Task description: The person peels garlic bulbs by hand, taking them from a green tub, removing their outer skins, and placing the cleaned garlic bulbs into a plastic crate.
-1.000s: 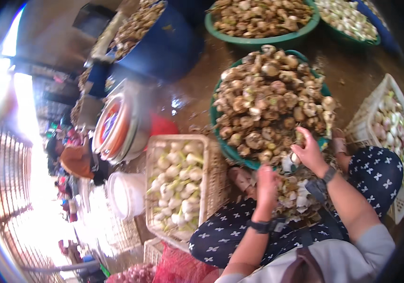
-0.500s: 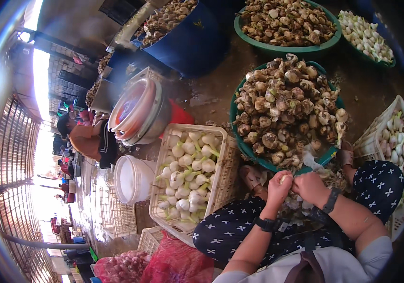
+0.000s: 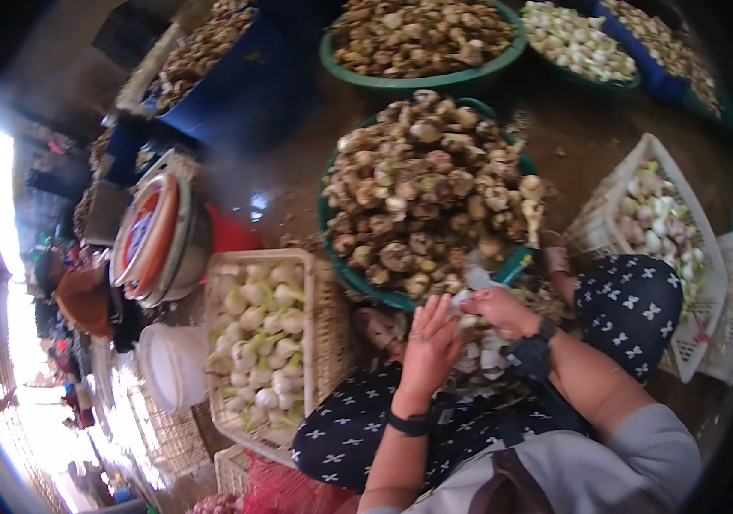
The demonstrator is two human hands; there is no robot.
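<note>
A bare left hand (image 3: 429, 347) and a bare right hand (image 3: 503, 312) just beside each other, at the near side of a round green plastic tub (image 3: 381, 296).
At far left stands a stack of round basins (image 3: 148, 231), with a white plastic bucket (image 3: 180, 367) nearer; next comes a cream rectangular plastic crate (image 3: 308, 325) of white, green-stemmed bulbs (image 3: 264, 343); then the tub, heaped with brown-skinned garlic bulbs (image 3: 426, 184), beyond the hands; the left hand's fingers are straight and fairly wide, while the right hand's fingers are curled inward by something pale, and whether they hold it I cannot tell; pale papery peelings (image 3: 488, 360) lie below them; at right, a white slatted plastic crate (image 3: 593, 224) holds pale, pinkish bulbs (image 3: 658, 218).
</note>
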